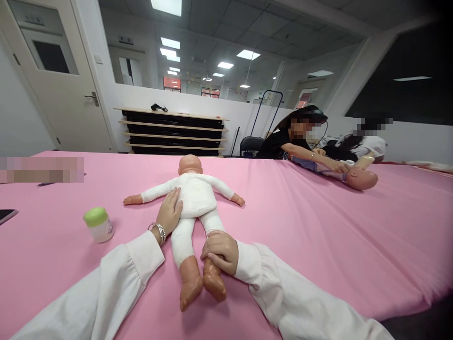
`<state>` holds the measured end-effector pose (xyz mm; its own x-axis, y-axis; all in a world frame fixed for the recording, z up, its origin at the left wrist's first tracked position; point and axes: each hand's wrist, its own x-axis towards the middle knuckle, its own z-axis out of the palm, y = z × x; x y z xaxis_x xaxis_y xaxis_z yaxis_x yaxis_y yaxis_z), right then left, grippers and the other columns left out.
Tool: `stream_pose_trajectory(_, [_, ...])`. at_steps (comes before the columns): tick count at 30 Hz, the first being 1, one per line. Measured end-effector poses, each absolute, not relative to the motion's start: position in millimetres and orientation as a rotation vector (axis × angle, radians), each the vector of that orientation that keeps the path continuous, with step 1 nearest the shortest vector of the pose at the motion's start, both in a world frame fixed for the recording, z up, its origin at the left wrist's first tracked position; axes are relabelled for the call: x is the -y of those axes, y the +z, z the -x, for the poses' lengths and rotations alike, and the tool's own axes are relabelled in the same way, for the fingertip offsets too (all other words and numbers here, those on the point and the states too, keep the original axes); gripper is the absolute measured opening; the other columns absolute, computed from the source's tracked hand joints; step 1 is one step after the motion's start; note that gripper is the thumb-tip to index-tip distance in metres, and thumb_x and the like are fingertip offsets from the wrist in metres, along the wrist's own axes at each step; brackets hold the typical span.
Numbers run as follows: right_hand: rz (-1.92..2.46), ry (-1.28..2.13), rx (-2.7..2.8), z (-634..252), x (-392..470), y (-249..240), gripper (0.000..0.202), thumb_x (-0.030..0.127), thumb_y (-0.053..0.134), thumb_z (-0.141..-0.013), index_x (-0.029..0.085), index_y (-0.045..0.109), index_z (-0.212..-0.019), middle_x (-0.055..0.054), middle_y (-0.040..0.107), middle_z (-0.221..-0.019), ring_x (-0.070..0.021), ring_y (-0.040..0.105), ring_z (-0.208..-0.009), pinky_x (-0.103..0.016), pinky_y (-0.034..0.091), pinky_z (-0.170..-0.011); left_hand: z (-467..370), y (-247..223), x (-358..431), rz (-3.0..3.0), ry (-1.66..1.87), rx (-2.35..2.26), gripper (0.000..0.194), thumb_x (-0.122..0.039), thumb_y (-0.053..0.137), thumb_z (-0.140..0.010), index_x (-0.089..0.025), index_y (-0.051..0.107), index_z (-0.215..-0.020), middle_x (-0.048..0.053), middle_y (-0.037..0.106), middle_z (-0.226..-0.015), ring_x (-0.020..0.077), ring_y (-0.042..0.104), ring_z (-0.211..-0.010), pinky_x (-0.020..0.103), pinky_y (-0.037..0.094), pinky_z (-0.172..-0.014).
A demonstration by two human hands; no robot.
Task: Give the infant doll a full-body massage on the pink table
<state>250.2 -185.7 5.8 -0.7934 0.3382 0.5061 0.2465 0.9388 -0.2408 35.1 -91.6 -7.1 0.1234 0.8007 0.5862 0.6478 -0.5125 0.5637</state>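
A baby doll [198,200] with a white cloth body lies lengthwise before me, its head away from me. Its arms are spread and no face shows, so it appears to lie on its front. My left hand [170,212] rests flat along the left side of the doll's trunk, fingers stretched out. Around the doll's right-hand lower leg, just above the bare foot, my right hand [221,249] is closed. Both of the doll's feet point towards me.
A pink cloth [300,255] covers the table. To the left stand a green-lidded jar [99,224] and, at the edge, a phone-like dark object [7,215]. At the far right a person [283,137] handles another doll [361,179]; a second person [368,141] sits beyond.
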Motion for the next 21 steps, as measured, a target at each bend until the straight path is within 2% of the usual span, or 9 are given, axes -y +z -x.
stream_pose_trajectory(3, [0.421,0.225,2.524,-250.8,187.5,11.5,0.034,0.024,0.026,-0.090,0.018,0.059,-0.084,-0.004,0.067,-0.077,-0.0127,0.057,-0.074,-0.031,0.040,-0.084,-32.8,0.2,114.4,-2.416,1.401,-1.292,0.047,-0.029,0.033,-0.090,-0.016,0.037,-0.135,0.009,0.035,-0.142,0.0215,0.026,-0.134,0.047,0.024,-0.109])
stream_pose_trajectory(5, [0.448,0.191,2.564,-250.7,188.5,12.4,0.035,0.024,0.024,-0.090,0.018,0.058,-0.085,-0.004,0.067,-0.079,-0.0126,0.057,-0.076,-0.032,0.039,-0.086,-30.9,3.6,134.4,-2.587,1.319,-1.098,0.045,-0.027,0.034,-0.090,-0.018,0.038,-0.134,0.008,0.035,-0.142,0.0215,0.025,-0.134,0.046,0.026,-0.108])
stream_pose_trajectory(6, [0.464,0.170,2.584,-250.7,188.5,11.6,0.035,0.024,0.023,-0.090,0.018,0.058,-0.086,-0.004,0.066,-0.080,-0.0125,0.057,-0.077,-0.032,0.038,-0.087,-30.0,4.4,144.8,-2.677,1.223,-0.960,0.044,-0.026,0.034,-0.090,-0.019,0.039,-0.134,0.008,0.037,-0.141,0.0210,0.027,-0.133,0.044,0.028,-0.108])
stream_pose_trajectory(9, [0.507,0.103,2.619,-250.7,186.6,4.5,0.035,0.024,0.023,-0.089,0.018,0.057,-0.086,-0.004,0.066,-0.080,-0.0132,0.056,-0.079,-0.033,0.037,-0.087,-27.8,3.2,172.8,-2.845,0.894,-0.497,0.039,-0.022,0.032,-0.091,-0.024,0.049,-0.125,0.004,0.056,-0.125,0.0166,0.047,-0.120,0.037,0.035,-0.104])
stream_pose_trajectory(12, [0.514,0.037,2.611,-250.4,183.9,-3.2,0.034,0.026,0.024,-0.088,0.018,0.056,-0.078,-0.005,0.065,-0.076,-0.0145,0.056,-0.077,-0.035,0.038,-0.084,-26.0,0.4,188.0,-2.845,0.917,-0.368,0.038,-0.020,0.033,-0.090,-0.022,0.049,-0.124,0.005,0.062,-0.116,0.0157,0.052,-0.115,0.034,0.037,-0.102])
stream_pose_trajectory(15, [0.508,0.052,2.583,-249.7,184.4,-4.6,0.035,0.025,0.024,-0.087,0.019,0.057,-0.079,-0.004,0.066,-0.077,-0.0141,0.056,-0.076,-0.035,0.037,-0.084,-26.0,0.1,187.6,-2.859,1.010,-0.439,0.038,-0.020,0.034,-0.089,-0.022,0.050,-0.123,0.006,0.061,-0.118,0.0173,0.048,-0.119,0.038,0.034,-0.104])
stream_pose_trajectory(21, [0.549,0.085,2.539,-246.5,191.3,2.9,0.033,0.022,0.027,-0.085,0.018,0.059,-0.082,-0.002,0.067,-0.078,-0.0129,0.056,-0.074,-0.033,0.036,-0.084,-29.0,-1.6,169.2,-2.749,0.843,-0.866,0.032,-0.025,0.038,-0.089,-0.027,0.061,-0.112,0.002,0.058,-0.122,0.0210,0.047,-0.121,0.046,0.036,-0.103])
